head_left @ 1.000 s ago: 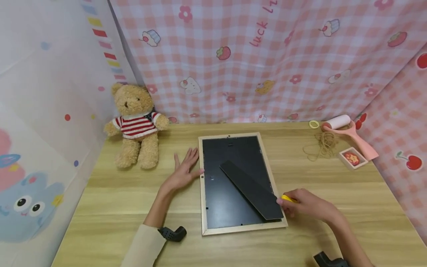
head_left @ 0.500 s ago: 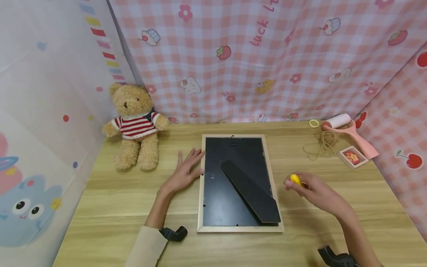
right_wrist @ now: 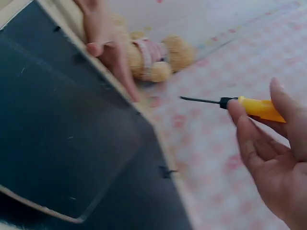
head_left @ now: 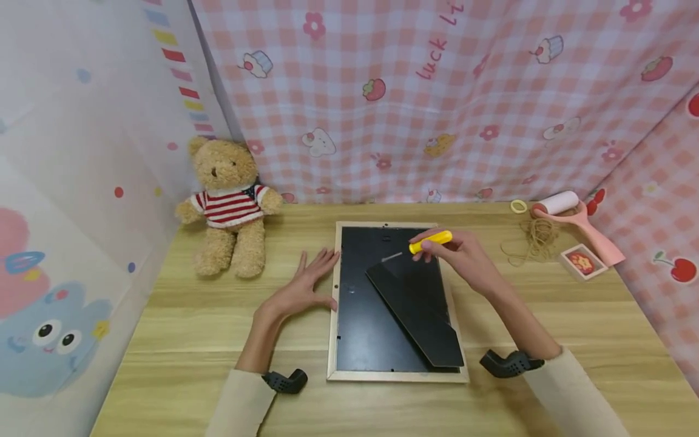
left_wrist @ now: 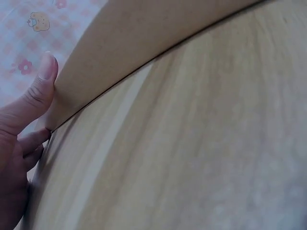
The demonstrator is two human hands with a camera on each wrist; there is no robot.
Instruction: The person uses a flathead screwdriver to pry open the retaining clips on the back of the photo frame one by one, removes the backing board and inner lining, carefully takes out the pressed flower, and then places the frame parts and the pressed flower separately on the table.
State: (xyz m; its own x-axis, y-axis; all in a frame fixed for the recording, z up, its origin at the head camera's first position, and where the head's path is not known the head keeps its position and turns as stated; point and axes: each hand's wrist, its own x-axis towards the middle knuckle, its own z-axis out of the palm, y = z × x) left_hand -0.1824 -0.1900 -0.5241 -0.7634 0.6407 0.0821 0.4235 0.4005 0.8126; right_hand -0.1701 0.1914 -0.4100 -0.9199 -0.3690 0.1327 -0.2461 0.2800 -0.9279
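A picture frame (head_left: 332, 315) with a pale wooden border lies back side up on the table, its black backing showing. Slantwise across that backing runs a black stand flap (head_left: 417, 318). My left hand (head_left: 297, 291) rests against the frame's left edge with fingers spread; the left wrist view shows its thumb (left_wrist: 36, 98) against the wooden side. My right hand (head_left: 464, 255) pinches a yellow-handled screwdriver (head_left: 431, 241) over the frame's upper part. In the right wrist view the screwdriver's thin dark shaft (right_wrist: 201, 100) points toward the frame.
A teddy bear (head_left: 228, 203) in a striped shirt sits at the back left. At the back right lie a yellow ring (head_left: 519, 207), a lint roller (head_left: 587, 227), twine (head_left: 537, 240) and a small box (head_left: 583, 262). Patterned cloth (head_left: 349, 121) hangs behind the table.
My right hand has moved from the frame's lower right corner up and left over its upper part, carrying the screwdriver. The frame has straightened slightly. My left hand stays at its left edge.
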